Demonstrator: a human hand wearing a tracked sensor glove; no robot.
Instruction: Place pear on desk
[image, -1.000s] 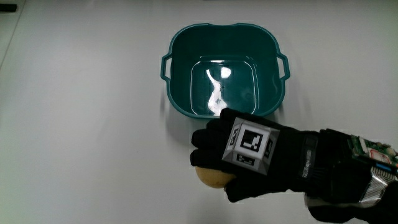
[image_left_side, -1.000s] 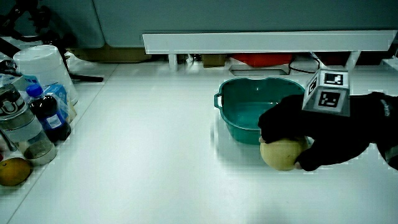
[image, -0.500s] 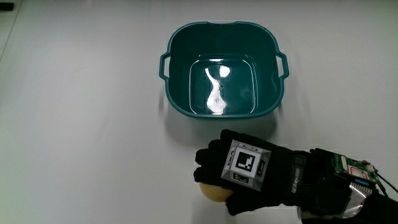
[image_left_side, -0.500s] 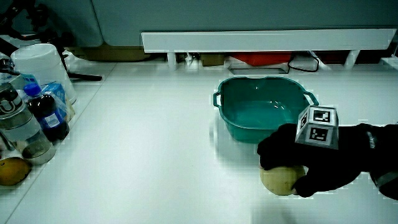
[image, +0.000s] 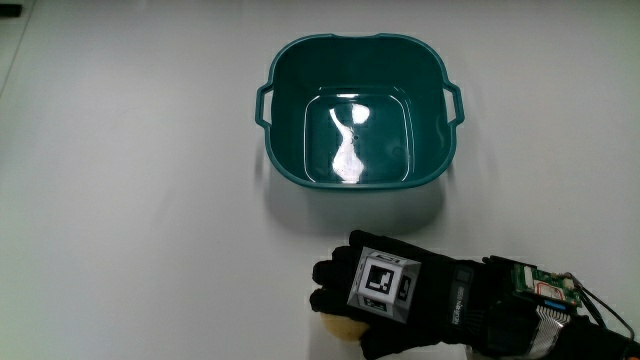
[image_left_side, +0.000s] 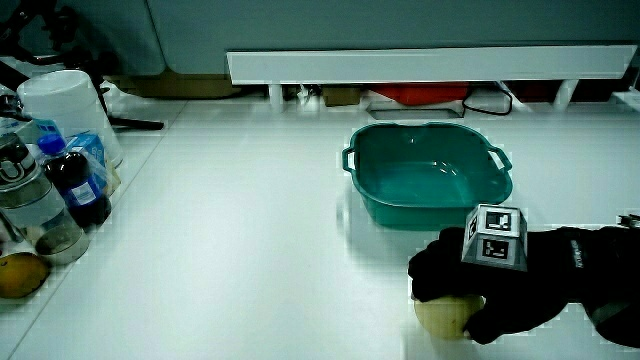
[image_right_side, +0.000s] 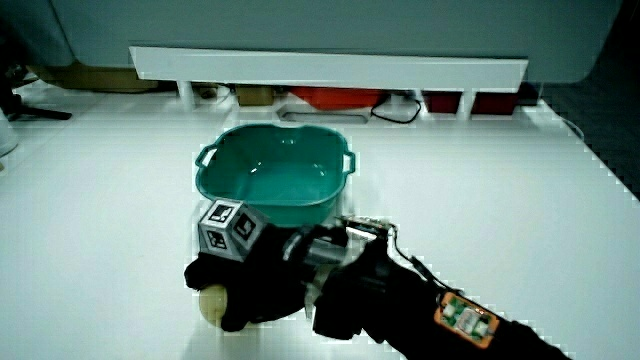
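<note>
A pale yellow pear (image: 339, 326) (image_left_side: 443, 316) (image_right_side: 212, 304) lies low at the white desk (image: 130, 220), nearer to the person than the teal basin (image: 357, 112). The hand (image: 368, 296) (image_left_side: 470, 290) (image_right_side: 245, 285) in its black glove covers the pear from above, fingers curled around it, so only the fruit's lower edge shows. The patterned cube (image: 379, 283) sits on the back of the hand. I cannot tell whether the pear touches the desk. The basin (image_left_side: 425, 183) (image_right_side: 273, 180) is empty.
In a side view, bottles (image_left_side: 65, 185), a white container (image_left_side: 70, 105) and a yellow-brown fruit (image_left_side: 20, 274) stand together at the table's edge. A low white partition (image_left_side: 430, 65) (image_right_side: 330, 68) runs along the table's edge farthest from the person.
The hand has carried the pear away from the basin toward the person and lower toward the desk. The basin has stayed where it was.
</note>
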